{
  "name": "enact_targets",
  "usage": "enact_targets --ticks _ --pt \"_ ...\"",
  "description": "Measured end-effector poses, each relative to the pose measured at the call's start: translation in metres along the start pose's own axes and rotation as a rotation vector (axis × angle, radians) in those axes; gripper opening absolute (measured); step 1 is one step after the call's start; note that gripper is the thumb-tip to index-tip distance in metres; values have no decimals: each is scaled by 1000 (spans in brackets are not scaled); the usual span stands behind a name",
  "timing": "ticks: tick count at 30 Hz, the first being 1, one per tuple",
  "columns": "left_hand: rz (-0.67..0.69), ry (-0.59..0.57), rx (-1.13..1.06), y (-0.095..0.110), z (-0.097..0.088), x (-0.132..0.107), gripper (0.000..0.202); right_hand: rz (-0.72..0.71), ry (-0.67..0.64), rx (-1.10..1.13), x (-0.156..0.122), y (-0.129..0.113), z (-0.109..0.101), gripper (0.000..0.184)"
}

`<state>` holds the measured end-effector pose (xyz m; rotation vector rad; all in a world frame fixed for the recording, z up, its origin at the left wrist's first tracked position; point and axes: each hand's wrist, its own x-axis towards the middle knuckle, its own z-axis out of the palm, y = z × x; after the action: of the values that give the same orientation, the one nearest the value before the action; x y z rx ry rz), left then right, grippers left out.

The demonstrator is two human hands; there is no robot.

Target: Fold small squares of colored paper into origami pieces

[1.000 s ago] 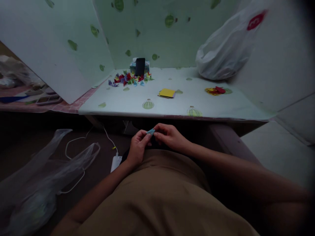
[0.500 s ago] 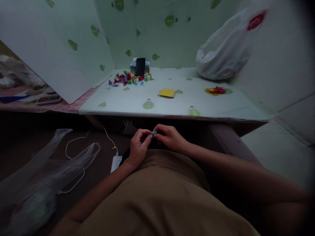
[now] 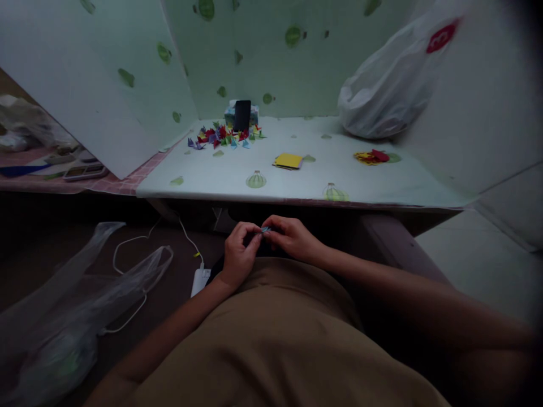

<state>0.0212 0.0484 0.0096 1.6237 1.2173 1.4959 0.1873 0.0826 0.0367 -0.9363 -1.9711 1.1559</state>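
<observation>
A small piece of folded light-blue paper (image 3: 266,230) is pinched between my two hands, just above my lap and below the table's front edge. My left hand (image 3: 241,249) grips its left end between thumb and index finger. From the other side, the fingertips of my right hand (image 3: 292,236) close on the paper. Its exact shape is too small to make out. On the table lies a pile of colourful folded paper cranes (image 3: 224,135). A stack of square paper sheets (image 3: 289,160), yellow on top, sits nearer to me.
A phone (image 3: 242,115) leans on a tissue box (image 3: 229,117) behind the cranes. At right are red and yellow paper pieces (image 3: 371,157) and a white plastic bag (image 3: 377,107). A clear plastic bag (image 3: 85,316), a white cable and a white power bank (image 3: 200,281) lie at left.
Both hands stay in almost the same place. The fingers of my right hand have shifted slightly on the blue paper, which shows at a slightly different angle.
</observation>
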Motion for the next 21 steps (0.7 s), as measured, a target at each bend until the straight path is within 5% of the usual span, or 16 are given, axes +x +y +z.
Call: enact_targets --ticks 21 --pt "425 -111 461 -12 0 1 10 -198 151 -422 1 1 -2 11"
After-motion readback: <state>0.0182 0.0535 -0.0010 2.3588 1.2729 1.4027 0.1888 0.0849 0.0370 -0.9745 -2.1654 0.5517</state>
